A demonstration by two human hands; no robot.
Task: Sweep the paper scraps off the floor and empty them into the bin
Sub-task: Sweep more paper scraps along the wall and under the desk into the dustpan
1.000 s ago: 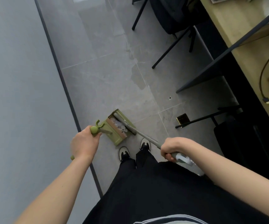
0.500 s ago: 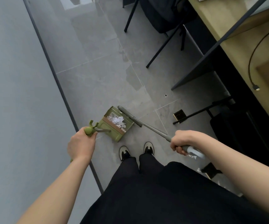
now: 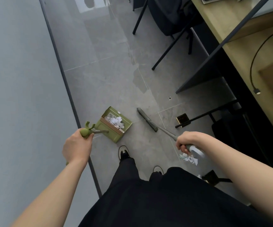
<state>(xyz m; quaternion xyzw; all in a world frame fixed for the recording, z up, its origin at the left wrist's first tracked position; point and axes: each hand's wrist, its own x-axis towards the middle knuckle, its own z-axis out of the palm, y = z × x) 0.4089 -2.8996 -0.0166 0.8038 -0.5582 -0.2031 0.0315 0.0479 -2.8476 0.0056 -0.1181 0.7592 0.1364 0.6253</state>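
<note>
Gripping the green dustpan handle (image 3: 87, 132) with my left hand (image 3: 76, 147), fingers curled round its top. Grey wall (image 3: 18, 95) on the far left, dark skirting strip along its base. Green dustpan (image 3: 114, 125) sits on the grey tile floor (image 3: 108, 76) just ahead of my left shoe (image 3: 123, 152), white paper scraps (image 3: 117, 120) piled inside it. Broom head (image 3: 146, 119) lies on the floor right of the dustpan, apart from it. My right hand (image 3: 189, 141) wraps round the broom handle (image 3: 168, 132), fingers closed on it. More paper scraps on the floor (image 3: 189, 158) just under that hand, one further bit near my right shoe. Black chair legs (image 3: 165, 51) farther up, wooden table (image 3: 247, 38) on the right with a black cable (image 3: 253, 68) lying on it.
</note>
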